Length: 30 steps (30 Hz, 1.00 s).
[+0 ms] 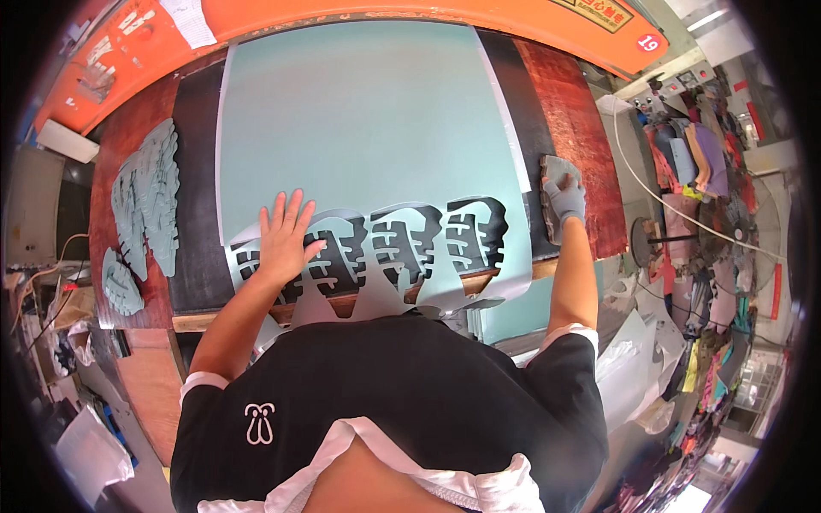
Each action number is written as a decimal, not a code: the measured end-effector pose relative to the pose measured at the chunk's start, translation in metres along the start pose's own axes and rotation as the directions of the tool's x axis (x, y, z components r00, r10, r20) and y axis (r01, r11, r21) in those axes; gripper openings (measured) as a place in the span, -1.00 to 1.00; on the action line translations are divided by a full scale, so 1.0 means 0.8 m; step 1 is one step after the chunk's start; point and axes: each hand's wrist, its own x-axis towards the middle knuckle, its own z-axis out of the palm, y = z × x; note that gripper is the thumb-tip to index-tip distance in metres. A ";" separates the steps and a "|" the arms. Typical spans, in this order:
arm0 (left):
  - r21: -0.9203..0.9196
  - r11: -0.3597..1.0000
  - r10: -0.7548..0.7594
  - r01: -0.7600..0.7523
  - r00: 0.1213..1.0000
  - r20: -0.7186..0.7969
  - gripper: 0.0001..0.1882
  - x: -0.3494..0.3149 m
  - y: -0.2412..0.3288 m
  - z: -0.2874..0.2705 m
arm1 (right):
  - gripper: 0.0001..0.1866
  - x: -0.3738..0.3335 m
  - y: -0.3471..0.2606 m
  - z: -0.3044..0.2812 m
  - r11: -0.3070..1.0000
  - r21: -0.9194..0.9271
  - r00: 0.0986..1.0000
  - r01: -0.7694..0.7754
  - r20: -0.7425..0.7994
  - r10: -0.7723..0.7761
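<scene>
Your left hand (286, 239) lies bare and palm down on the pale green sheet (368, 120), its fingers spread and nothing held in them; it rests toward the sheet's near left corner, just beside the cut-out openings (492, 224) that run in a row along the near end; four of these show, with slotted, comb-like edges inside them, and the leftmost is partly hidden by your hand and forearm; your right hand (566, 198), in a grey glove, is closed over a grey-brown block (552, 224), whose underside and exact make are too small to tell; that block sits at the right of the bench (599, 227), apart from the sheet, where the dark mat (197, 214) meets the red wooden surface; the sheet spreads flat over the mat, reaching from the orange machine beam (513, 26) at the far side to the near edge, where its narrow leftover strips (385, 295) extend toward your black shirt (385, 368); on the red wood at your left lies a tall overlapping stack of pale green cut pieces (145, 201), scalloped along the edge, with a smaller stack (122, 282) nearer to you; a white paper (190, 21) hangs on the beam at upper left; beyond the bench's right side, a pale cable (650, 184) curves past piles of coloured material (697, 162).
</scene>
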 end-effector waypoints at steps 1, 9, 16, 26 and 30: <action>-0.010 1.000 0.001 -0.002 0.999 -0.037 -0.28 0.001 -0.001 0.003 | -0.03 0.009 0.003 0.003 0.997 0.072 0.999 0.001 0.047 -0.004; -0.120 0.993 -0.013 0.010 1.000 -0.025 -0.32 -0.004 -0.007 0.004 | 0.06 0.012 0.030 0.029 0.991 0.080 0.990 0.107 0.086 -0.114; -0.066 0.935 -0.354 0.348 0.921 -0.161 -0.48 -0.077 -0.072 -0.027 | -0.18 0.021 0.025 0.018 0.423 0.887 0.966 -0.186 0.244 -0.087; -0.382 0.911 -0.287 0.156 0.905 -0.315 -0.64 -0.119 -0.134 0.010 | -0.18 -0.197 -0.299 -0.032 0.259 0.966 0.831 -0.019 0.159 -0.533; -0.443 0.888 -0.272 0.126 0.919 -0.283 -0.65 -0.119 -0.139 0.006 | -0.13 -0.275 -0.457 -0.003 0.340 0.938 0.812 0.064 0.149 -0.564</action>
